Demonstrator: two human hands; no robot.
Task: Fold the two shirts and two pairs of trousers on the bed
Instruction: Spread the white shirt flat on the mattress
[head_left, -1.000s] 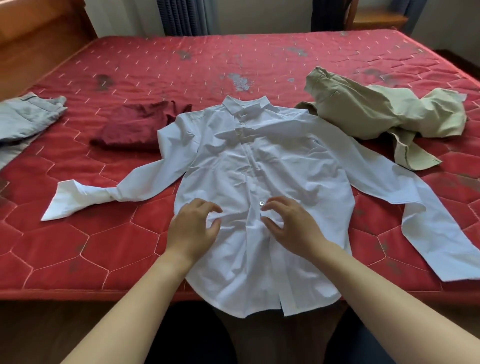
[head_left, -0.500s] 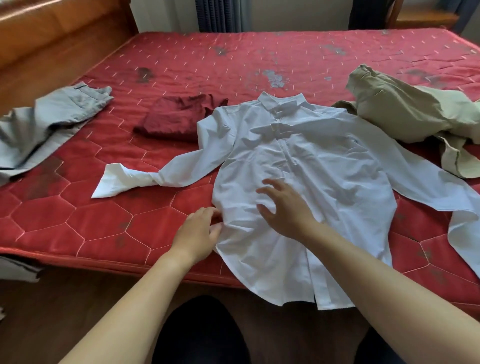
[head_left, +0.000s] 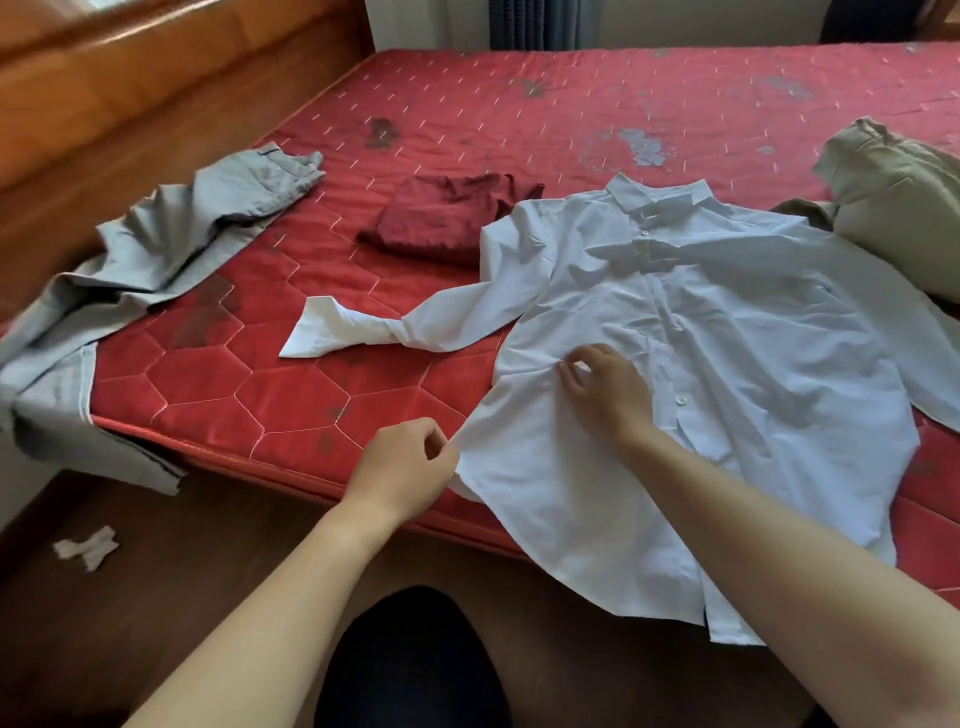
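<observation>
Far to the left of the left hand (head_left: 402, 467), the grey trousers (head_left: 156, 249) lie crumpled and spill over the edge of the bed (head_left: 519, 104). Beyond that hand and well apart from it sits the maroon shirt (head_left: 441, 218), bunched in a heap, with the twisted sleeve (head_left: 363, 332) of the white shirt (head_left: 701, 364) stretched out between them. The left hand pinches the white shirt's side edge low down, just beside the mattress rim, thumb and fingers curled on the cloth. Just to its right, the right hand (head_left: 608, 384) rests on the shirt front beside the button line, fingers bent, and appears to pinch a crease, with wrinkles running out from it. Far to the right of that hand lie the khaki trousers (head_left: 893, 208), rumpled and touching the shirt's shoulder. All four garments look unfolded. The shirt's hem hangs off the bed toward the person, so a pull toward the body could drag the whole shirt to the floor. Folding the side over now would likely trap the sleeve's twist and the front wrinkles inside. A wide sweep of the far sleeve could also snag the khaki trousers.
</observation>
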